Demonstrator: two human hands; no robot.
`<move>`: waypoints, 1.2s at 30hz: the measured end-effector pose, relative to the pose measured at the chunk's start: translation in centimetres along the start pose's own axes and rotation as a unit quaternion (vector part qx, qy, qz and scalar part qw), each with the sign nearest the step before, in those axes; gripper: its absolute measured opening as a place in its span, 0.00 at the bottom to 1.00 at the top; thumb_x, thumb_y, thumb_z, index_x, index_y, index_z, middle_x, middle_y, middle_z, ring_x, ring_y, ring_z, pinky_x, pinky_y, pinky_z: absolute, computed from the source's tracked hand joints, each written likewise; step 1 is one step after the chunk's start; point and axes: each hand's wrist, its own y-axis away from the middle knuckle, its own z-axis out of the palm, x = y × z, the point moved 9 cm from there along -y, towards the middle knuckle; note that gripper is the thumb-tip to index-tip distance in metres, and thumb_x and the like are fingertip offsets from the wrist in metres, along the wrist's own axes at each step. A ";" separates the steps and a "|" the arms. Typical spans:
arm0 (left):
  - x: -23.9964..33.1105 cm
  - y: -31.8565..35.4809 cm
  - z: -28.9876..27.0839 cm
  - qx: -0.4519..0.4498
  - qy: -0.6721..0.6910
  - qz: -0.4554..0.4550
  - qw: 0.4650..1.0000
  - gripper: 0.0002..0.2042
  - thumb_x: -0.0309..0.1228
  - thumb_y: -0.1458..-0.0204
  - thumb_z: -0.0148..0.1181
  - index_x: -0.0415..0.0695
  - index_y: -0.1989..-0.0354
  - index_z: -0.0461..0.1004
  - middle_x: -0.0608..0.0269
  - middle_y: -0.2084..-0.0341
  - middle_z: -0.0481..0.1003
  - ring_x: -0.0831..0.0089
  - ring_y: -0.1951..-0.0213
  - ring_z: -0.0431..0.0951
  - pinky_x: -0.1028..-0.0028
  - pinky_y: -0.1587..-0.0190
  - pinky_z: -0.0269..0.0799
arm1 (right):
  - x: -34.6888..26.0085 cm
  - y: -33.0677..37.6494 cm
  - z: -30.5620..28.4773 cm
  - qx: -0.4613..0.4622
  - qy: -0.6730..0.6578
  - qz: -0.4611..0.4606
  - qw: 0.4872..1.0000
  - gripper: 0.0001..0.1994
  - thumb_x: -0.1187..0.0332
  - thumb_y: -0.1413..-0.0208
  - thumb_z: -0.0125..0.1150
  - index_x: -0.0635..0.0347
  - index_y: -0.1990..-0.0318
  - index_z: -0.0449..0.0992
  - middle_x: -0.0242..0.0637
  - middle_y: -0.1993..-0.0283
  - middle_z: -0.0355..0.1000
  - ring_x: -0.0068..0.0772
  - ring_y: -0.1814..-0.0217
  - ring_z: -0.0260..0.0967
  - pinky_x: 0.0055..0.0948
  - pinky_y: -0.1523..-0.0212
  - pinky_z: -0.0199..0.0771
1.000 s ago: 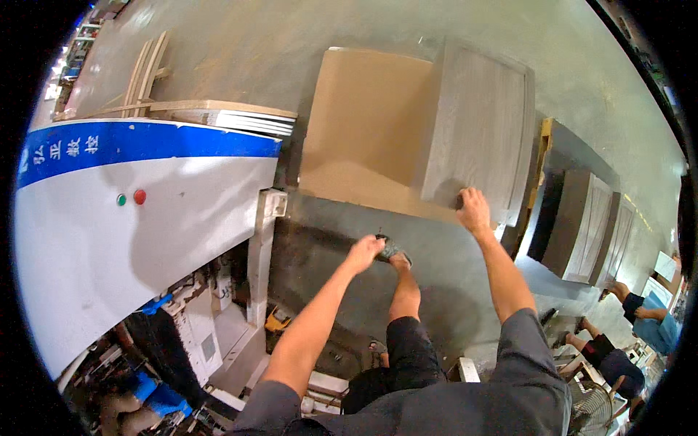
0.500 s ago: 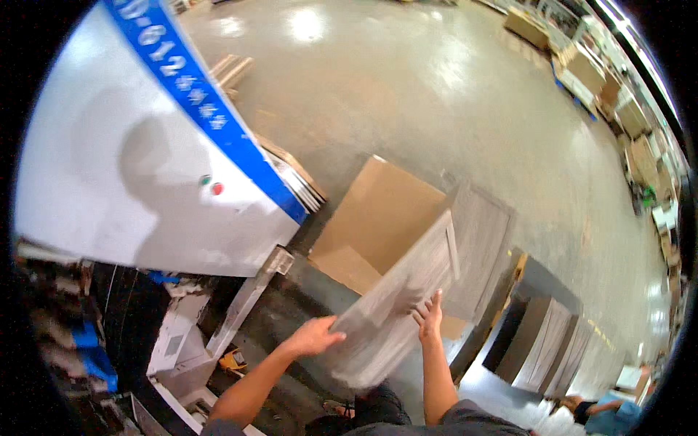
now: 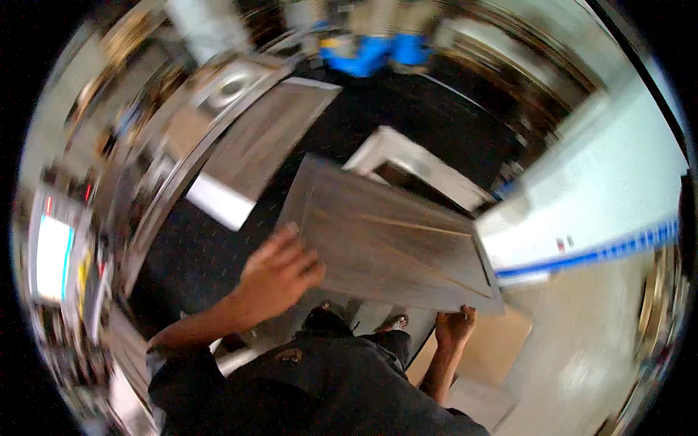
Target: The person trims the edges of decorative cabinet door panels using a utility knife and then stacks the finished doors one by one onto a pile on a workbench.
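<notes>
A grey wood-grain panel [image 3: 392,240] with pale lines across its face lies tilted in front of me. My right hand [image 3: 456,327] grips its near edge close to the right corner, fingers closed round it. By the panel's left end is my left hand [image 3: 280,269], its fingers apart and blurred by motion. Whether they touch the panel I cannot tell. Beyond it, on a black surface [image 3: 196,251], lies a second wood-grain board [image 3: 265,134] with a white end.
A white frame-like part [image 3: 418,163] is just behind the panel. To the right stands a white machine housing [image 3: 574,211] with a blue stripe. A lit screen [image 3: 54,254] is at far left. Cardboard [image 3: 502,341] lies low on the right, beside my right forearm.
My view has swung left from the open floor to the black surface. The panel has gone from steeply tilted to flatter, and my right hand has closed on its edge.
</notes>
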 end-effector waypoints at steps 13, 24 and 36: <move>-8.9 21.9 23.8 0.430 0.711 -0.541 0.133 0.37 0.39 0.39 0.69 0.40 0.27 0.57 0.52 0.35 0.66 0.53 0.33 0.67 0.45 0.30 0.63 | 31.2 0.0 23.6 -0.235 0.271 0.267 0.894 0.33 0.68 0.49 0.63 0.56 0.31 0.70 0.44 0.35 0.73 0.52 0.28 0.66 0.57 0.26 0.63; -4.8 35.0 28.2 0.637 0.564 -0.524 -0.038 0.23 0.26 0.53 0.67 0.41 0.44 0.75 0.55 0.52 0.80 0.54 0.47 0.80 0.47 0.34 0.71 | 46.8 -33.1 33.9 -0.561 0.770 -0.122 0.278 0.31 0.67 0.38 0.67 0.51 0.27 0.68 0.46 0.29 0.70 0.52 0.27 0.66 0.46 0.26 0.63; 7.7 21.2 24.3 0.728 0.403 -0.553 -0.043 0.17 0.32 0.50 0.67 0.39 0.52 0.82 0.54 0.50 0.82 0.54 0.44 0.79 0.52 0.33 0.68 | 64.9 -43.0 40.7 -0.777 0.603 -0.178 0.021 0.34 0.57 0.44 0.76 0.43 0.29 0.73 0.37 0.36 0.67 0.47 0.31 0.65 0.46 0.33 0.71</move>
